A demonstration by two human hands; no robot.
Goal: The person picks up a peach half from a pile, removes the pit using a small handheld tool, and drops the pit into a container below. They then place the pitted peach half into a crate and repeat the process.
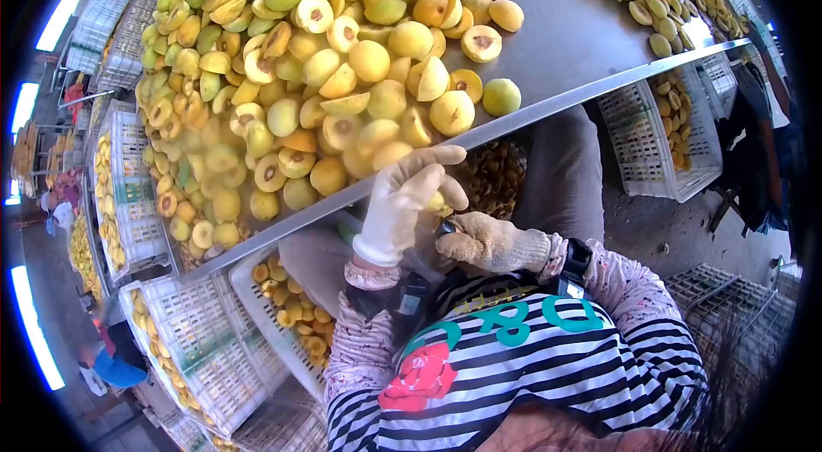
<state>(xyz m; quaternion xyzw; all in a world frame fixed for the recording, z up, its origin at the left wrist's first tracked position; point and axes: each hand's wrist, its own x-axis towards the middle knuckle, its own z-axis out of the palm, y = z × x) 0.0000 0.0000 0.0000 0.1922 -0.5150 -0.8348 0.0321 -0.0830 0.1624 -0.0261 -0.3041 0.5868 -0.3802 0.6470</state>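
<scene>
My left hand (398, 205), in a white rubber glove, is closed around a yellow peach (438, 202) just below the metal table's edge. Its fingers hide most of the fruit. Close beside it, my right hand (495, 245) wears a beige knit glove. That hand is wrapped round a small tool (446, 228), of which only a dark end shows near the fruit. In front of both hands, a large heap of yellow-green peaches (369, 61), many halved and some with brown pits, lies on the metal table (556, 50).
A raised metal rim (599, 86) runs along the table's near edge. White crates of fruit stand at the left (205, 345), by my leg (244, 281) and at the right (659, 144). Brown pits (492, 174) lie below, between my knees. Another person (120, 358) is at far left.
</scene>
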